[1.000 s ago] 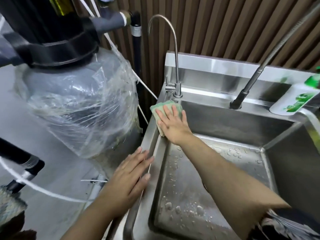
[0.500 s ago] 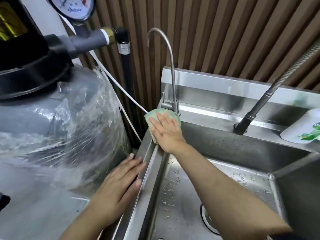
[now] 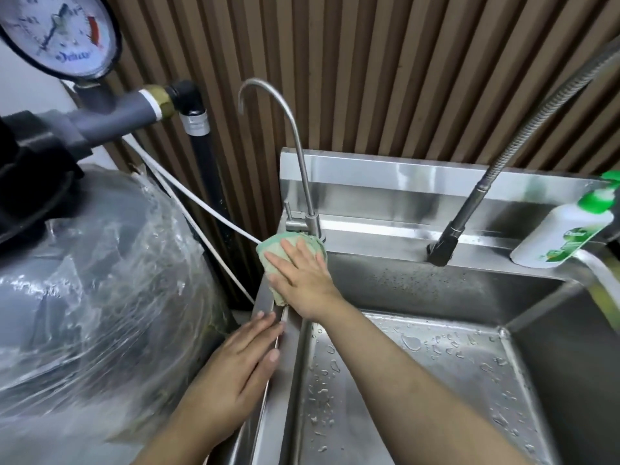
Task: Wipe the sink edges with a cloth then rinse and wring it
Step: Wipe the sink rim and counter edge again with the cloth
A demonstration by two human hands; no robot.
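Right now the right hand (image 3: 303,276) lies flat, fingers spread, pressing the green cloth (image 3: 281,253) onto the sink (image 3: 396,266) at its back-left corner, just by the base of the thin faucet (image 3: 303,182). Left hand (image 3: 240,364) rests open, palm down, on the sink's left edge, gripping nothing. Water drops dot the basin; a soap bottle (image 3: 567,234) sits on the back ledge at right.

Plastic-wrapped tank (image 3: 100,280) left; pressure gauge (image 3: 58,31) above; soap bottle (image 3: 567,234) right.
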